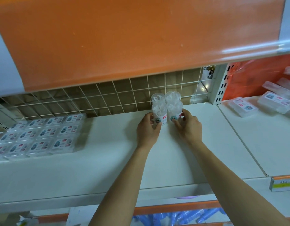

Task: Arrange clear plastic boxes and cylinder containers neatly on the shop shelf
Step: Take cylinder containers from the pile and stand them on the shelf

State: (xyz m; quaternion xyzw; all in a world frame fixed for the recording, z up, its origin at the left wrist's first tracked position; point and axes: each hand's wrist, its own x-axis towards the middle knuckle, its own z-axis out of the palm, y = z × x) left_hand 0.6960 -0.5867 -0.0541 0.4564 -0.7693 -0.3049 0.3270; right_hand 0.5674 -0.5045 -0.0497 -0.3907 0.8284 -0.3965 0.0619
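Here, 4 clear plastic cylinder containers (pixel 166 106) stand upright in a 2-by-2 cluster on the smooth white shelf (pixel 108 160), near the wire grid (pixel 108 98). White pieces show inside them. The left hand (pixel 147 129) grips the front-left one and the right hand (pixel 188 126) the front-right. Flat clear boxes (pixel 41 136) lie in rows at left.

Head-worn wide-angle view, looking forward and down, close over white shelf (pixel 118 163), under orange shelf (pixel 108 38)
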